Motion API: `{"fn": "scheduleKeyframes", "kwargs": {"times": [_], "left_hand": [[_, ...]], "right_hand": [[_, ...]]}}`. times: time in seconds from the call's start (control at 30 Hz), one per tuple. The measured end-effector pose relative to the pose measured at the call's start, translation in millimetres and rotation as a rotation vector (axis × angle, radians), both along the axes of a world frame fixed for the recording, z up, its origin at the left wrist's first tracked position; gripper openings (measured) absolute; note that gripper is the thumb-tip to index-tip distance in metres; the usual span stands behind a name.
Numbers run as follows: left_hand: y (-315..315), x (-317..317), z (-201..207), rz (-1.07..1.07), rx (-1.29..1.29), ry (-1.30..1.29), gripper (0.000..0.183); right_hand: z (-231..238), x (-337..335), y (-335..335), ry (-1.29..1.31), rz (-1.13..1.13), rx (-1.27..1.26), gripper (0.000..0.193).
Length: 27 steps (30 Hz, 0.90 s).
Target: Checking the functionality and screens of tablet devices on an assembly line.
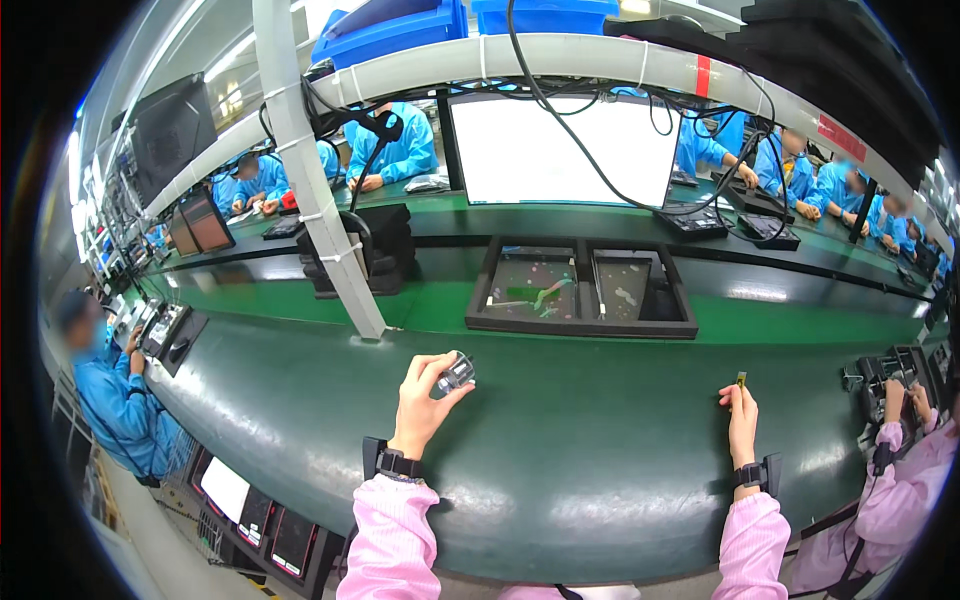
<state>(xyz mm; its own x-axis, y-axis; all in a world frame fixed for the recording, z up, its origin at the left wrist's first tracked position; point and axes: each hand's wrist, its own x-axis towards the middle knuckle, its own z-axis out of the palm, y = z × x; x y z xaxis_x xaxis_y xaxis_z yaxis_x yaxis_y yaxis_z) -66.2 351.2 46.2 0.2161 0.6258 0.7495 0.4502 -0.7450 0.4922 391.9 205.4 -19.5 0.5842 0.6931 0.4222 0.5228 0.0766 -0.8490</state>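
Between the thumb and fingers of my left hand point(422, 402) is a small grey and clear block-shaped part point(457, 373), raised over the green bench mat point(580, 450). Its exact kind is too small to tell. Farther right, my right hand point(741, 415) pinches a tiny yellowish-green flat piece point(741, 379), which sticks up past the fingertips. The two hands are well apart. Both of my wrists wear black straps below pink striped sleeves.
A black two-section tray point(583, 328) with small pieces lies beyond my hands. A white post point(330, 220) rises from the bench at centre left. Behind stands a bright monitor point(560, 150). Co-workers sit on both sides, one in pink point(900, 470) close on the right.
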Motion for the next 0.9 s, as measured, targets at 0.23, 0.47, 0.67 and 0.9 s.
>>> {"fn": "scheduleKeyframes", "kwargs": {"times": [0.23, 0.47, 0.67, 0.9], "left_hand": [[-12.4, 7.3, 6.8, -0.010, 0.116, -0.017, 0.050], [-15.9, 8.0, 9.1, 0.025, 0.305, -0.056, 0.056], [-15.7, 7.3, 6.9, 0.058, 0.414, -0.071, 0.058], [-12.6, 2.1, 3.6, 0.083, 0.418, -0.045, 0.062]], "right_hand": [[-0.4, 2.4, 1.3, 0.015, 0.006, -0.010, 0.036], [-0.3, 2.4, -0.7, 0.013, 0.019, -0.001, 0.035], [-0.4, 3.2, 0.5, 0.041, 0.036, -0.009, 0.034], [-2.1, 4.2, -0.6, 0.041, 0.050, 0.012, 0.035]]}}
